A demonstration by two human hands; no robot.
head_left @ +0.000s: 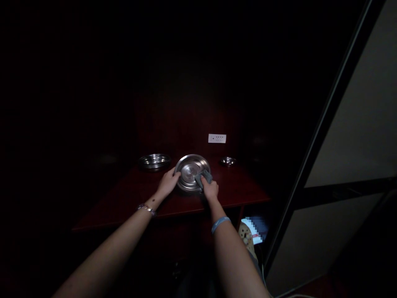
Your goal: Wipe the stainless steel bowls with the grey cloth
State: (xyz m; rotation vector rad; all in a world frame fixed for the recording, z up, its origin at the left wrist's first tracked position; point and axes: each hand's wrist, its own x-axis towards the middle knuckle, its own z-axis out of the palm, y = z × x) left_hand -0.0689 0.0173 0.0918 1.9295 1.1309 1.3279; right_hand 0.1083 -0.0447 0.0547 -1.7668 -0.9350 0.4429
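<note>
A round, shiny metal basin (190,170) is tilted up above the dark red tabletop (124,198), its inside facing me. My left hand (169,182) grips the basin's left rim, with the thumb over the edge. In my right hand (210,187) is a grey-green cloth (204,178), pressed against the lower right part of the basin. On the tabletop to the left sit stacked metal basins (154,160). A small metal bowl (228,161) stands to the right.
A white power socket (217,138) is on the back wall. Below the table's right end are a light perforated shoe (245,235) and a bright, partly pixelated object (256,229). A pale panel with a dark frame (350,145) slants along the right.
</note>
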